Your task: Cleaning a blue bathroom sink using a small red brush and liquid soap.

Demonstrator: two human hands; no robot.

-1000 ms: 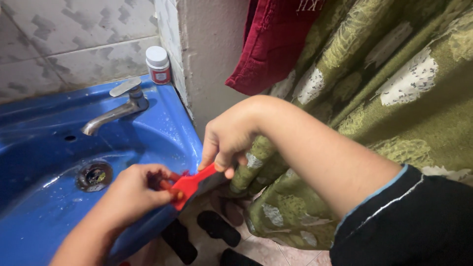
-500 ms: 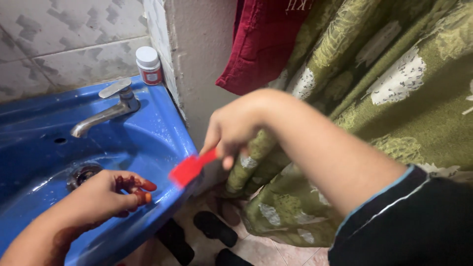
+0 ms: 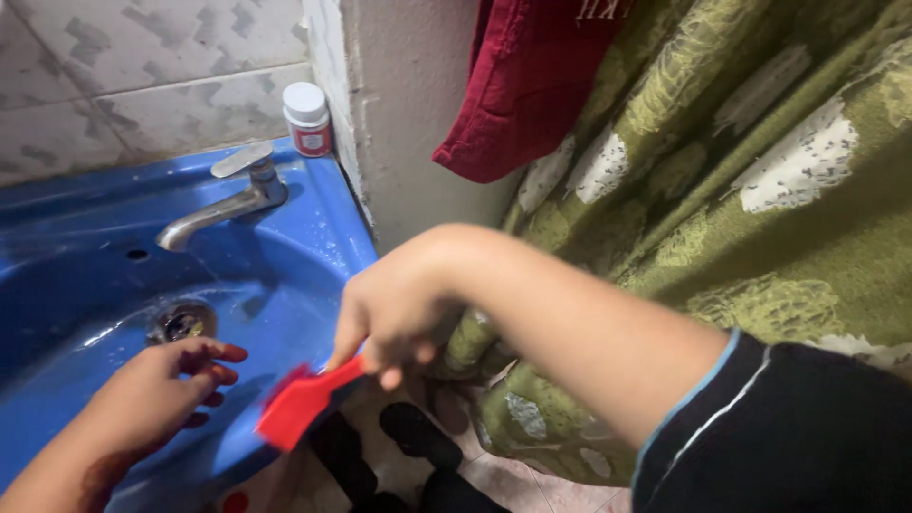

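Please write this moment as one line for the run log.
right hand: holds red brush | left hand: empty, over blue sink | tap: no water seen

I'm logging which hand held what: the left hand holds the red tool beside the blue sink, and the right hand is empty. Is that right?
Not quite: the hands are swapped. In the head view the right hand holds the red tool beside the blue sink, and the left hand is empty, its fingers spread over the basin.
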